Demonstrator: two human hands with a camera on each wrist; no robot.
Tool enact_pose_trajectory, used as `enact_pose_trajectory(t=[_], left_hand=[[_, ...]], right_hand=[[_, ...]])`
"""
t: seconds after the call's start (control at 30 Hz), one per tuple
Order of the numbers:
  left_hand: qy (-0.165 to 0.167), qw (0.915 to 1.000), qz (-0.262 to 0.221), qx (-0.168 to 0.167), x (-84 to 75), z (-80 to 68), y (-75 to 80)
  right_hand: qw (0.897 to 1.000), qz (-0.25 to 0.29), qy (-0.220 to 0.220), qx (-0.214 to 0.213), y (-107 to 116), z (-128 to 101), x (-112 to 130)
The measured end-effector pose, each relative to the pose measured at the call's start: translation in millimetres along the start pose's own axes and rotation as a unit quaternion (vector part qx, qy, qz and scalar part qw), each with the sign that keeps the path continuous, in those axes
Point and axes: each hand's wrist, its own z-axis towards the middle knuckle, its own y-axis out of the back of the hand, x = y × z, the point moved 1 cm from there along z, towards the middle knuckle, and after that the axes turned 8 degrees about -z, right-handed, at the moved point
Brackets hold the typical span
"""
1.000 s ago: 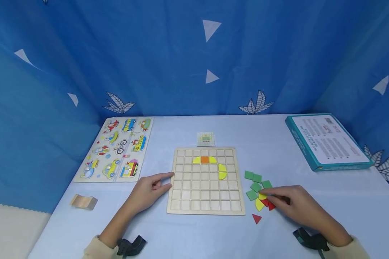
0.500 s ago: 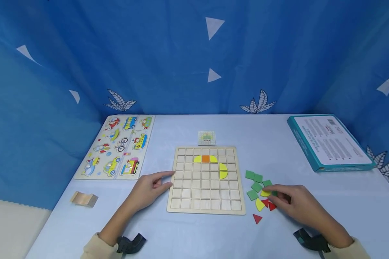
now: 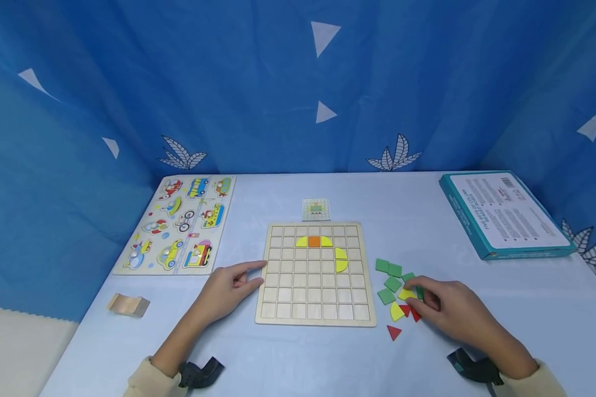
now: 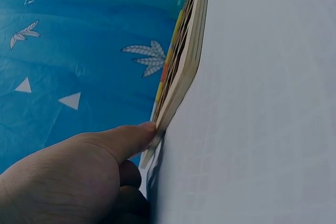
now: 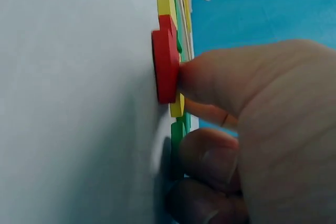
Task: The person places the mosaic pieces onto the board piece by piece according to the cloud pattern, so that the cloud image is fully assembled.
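A wooden grid board [image 3: 300, 281] lies mid-table, bearing yellow quarter-circle tiles [image 3: 341, 259] and an orange square tile [image 3: 314, 241]. My left hand [image 3: 227, 289] touches the board's left edge with index finger and thumb; the left wrist view shows a fingertip on its side. To the right of the board, my right hand [image 3: 452, 306] pinches a yellow quarter-circle tile [image 3: 405, 295] between thumb and index finger, low over the pile. Around it lie several green square tiles [image 3: 393, 284], another yellow tile [image 3: 396, 311] and red triangle tiles [image 3: 394, 332], partly hidden by the fingers.
Behind the board lies a small pattern card [image 3: 315, 209]. A vehicle puzzle board [image 3: 179, 226] is at the back left, with a wooden block [image 3: 128, 305] in front of it. A teal box [image 3: 509, 215] sits at the back right, before a blue curtain [image 3: 258, 82].
The right hand has shifted the yellow quarter-circle tile slightly away from me and to the right, baring more of the red tiles. The left hand stays at the board's edge.
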Motion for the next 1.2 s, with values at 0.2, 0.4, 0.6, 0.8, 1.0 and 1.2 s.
enact_pose_trajectory(t=[0.2, 0.4, 0.6, 0.8, 1.0, 1.2], left_hand=[[-0.003, 1.0000, 0.002, 0.000, -0.5, 0.4, 0.5], [-0.001, 1.0000, 0.003, -0.001, -0.9, 0.3, 0.0], [-0.004, 1.0000, 0.001, 0.000, -2.3, 0.4, 0.2], [-0.003, 1.0000, 0.004, 0.002, -1.9, 0.7, 0.9], [-0.005, 1.0000, 0.007, -0.002, -2.1, -0.1, 1.3], [-0.005, 1.0000, 0.005, -0.003, -1.9, 0.2, 0.3]], right_hand=[[0.999, -0.034, -0.009, -0.021, -2, 0, 3], [1.000, -0.019, 0.000, -0.022, -3, -1, -1], [0.998, 0.057, 0.040, -0.002, 2, -5, -9], [0.996, 0.069, 0.051, -0.001, 2, -6, -11], [0.997, 0.065, 0.050, 0.000, 1, -4, -10], [0.999, 0.046, 0.013, 0.013, 1, -2, -9]])
